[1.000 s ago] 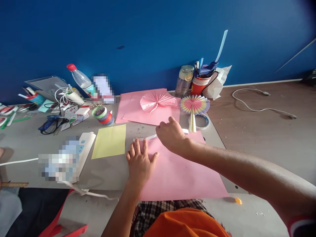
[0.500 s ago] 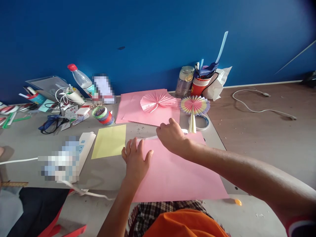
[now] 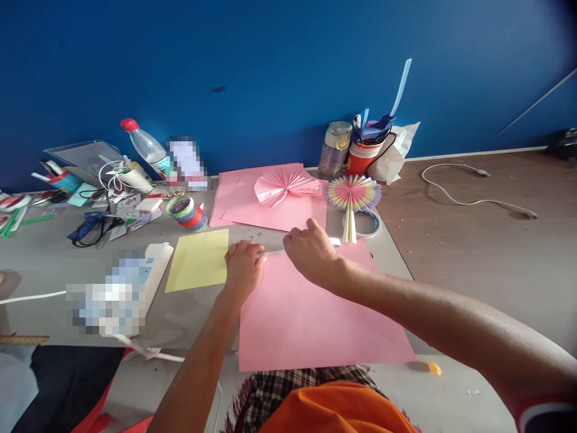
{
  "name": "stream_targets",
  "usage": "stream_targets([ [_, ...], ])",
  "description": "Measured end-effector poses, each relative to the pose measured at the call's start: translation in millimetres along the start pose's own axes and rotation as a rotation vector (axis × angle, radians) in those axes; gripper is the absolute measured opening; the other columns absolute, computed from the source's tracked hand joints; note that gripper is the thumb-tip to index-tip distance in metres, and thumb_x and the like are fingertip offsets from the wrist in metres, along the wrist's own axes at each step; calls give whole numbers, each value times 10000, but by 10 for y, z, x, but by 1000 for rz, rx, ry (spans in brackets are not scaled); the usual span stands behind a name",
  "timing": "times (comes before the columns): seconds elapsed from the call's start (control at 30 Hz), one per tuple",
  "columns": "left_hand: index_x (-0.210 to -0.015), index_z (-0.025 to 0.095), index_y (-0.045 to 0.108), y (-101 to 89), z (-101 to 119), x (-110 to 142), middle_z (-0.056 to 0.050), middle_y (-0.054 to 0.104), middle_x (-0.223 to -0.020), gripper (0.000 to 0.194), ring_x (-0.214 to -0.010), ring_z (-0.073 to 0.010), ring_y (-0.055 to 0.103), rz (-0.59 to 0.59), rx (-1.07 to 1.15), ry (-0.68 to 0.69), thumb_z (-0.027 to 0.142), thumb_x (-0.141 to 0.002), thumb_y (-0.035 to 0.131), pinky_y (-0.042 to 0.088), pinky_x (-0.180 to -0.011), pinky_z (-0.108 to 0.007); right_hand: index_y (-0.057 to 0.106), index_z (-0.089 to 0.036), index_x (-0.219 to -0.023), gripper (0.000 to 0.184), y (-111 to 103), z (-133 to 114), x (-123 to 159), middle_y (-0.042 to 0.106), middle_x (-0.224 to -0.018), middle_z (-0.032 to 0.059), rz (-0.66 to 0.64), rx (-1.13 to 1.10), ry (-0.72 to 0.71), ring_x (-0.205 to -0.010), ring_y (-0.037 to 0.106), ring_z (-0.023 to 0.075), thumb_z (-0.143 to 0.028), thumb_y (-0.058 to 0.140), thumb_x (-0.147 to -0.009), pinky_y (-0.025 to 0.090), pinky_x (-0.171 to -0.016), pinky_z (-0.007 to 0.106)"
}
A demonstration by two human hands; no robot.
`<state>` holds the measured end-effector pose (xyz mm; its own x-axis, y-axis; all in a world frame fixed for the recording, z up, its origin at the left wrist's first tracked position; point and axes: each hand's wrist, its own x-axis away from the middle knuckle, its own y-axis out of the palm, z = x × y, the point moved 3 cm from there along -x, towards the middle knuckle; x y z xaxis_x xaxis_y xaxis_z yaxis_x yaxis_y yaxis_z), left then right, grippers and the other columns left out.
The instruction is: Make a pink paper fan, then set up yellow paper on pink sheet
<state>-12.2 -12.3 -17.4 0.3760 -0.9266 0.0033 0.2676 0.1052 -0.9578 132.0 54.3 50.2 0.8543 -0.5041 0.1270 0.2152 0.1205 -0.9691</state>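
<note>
A large pink sheet of paper (image 3: pixel 322 319) lies before me, with a narrow white strip (image 3: pixel 334 242) along its far edge. My left hand (image 3: pixel 244 264) is closed at the sheet's far left corner, thumb and fingers together on the near end of the strip. Farther right, my right hand (image 3: pixel 311 245) is curled into a fist over the same edge, and the strip's far end pokes out beyond it. What my right fingers grip is hidden under them. Just behind that hand lie a pleated paper fan (image 3: pixel 353 193) and a tape roll (image 3: pixel 368 224).
More pink sheets (image 3: pixel 279 213) carry a folded pink fan (image 3: pixel 286 185) at the back. A yellow sheet (image 3: pixel 197 260), stacked tape rolls (image 3: pixel 187 213) and a power strip (image 3: pixel 155 264) are on the left. A clear bottle (image 3: pixel 335 150) and red cup (image 3: pixel 362 157) stand by the blue wall.
My left hand has gone from spread fingers on the sheet to a closed grip at its far left corner. My right hand has stayed nearly in place.
</note>
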Motion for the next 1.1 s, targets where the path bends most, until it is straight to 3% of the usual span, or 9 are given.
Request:
stream_targets([
  [0.27, -880, 249, 626, -68, 49, -109, -58, 583, -1053, 102, -1054, -271, 471, -138, -75, 28, 268, -807, 557, 348, -940, -404, 609, -92, -924, 172, -179, -23, 96, 642, -817, 109, 24, 1, -48, -707, 561, 189, -83, 557, -761, 273, -730, 346],
  [0.63, -765, 235, 617, -124, 110, -165, -44, 641, -855, 89, -922, -247, 541, -249, -191, 177, 241, -767, 528, 303, -890, -416, 613, -97, -898, 156, -182, -13, 149, 649, -803, 108, 53, -14, -20, -672, 574, 178, -84, 541, -761, 258, -748, 346],
  [0.8, -731, 228, 579, -185, 95, -116, -24, 636, -796, 116, -838, -213, 554, -274, -74, 232, 252, -777, 475, 300, -898, -399, 612, -93, -916, 185, -191, 6, 184, 650, -809, 112, 43, -28, -21, -678, 581, 182, -66, 537, -749, 256, -753, 346],
  [0.97, -754, 233, 541, -271, 102, -21, 45, 589, -641, 146, -674, -159, 550, -399, 80, 238, 278, -806, 412, 274, -969, -400, 610, -92, -930, 200, -209, -4, 243, 654, -831, 116, 20, -52, -27, -725, 596, 198, -56, 529, -750, 255, -754, 345],
  [1.1, -753, 230, 554, -297, 106, 49, 51, 600, -650, 151, -660, -153, 560, -461, 152, 216, 300, -796, 427, 269, -990, -396, 604, -93, -943, 207, -214, -24, 302, 651, -846, 111, 3, -47, -31, -710, 595, 197, -65, 530, -753, 253, -747, 343],
])
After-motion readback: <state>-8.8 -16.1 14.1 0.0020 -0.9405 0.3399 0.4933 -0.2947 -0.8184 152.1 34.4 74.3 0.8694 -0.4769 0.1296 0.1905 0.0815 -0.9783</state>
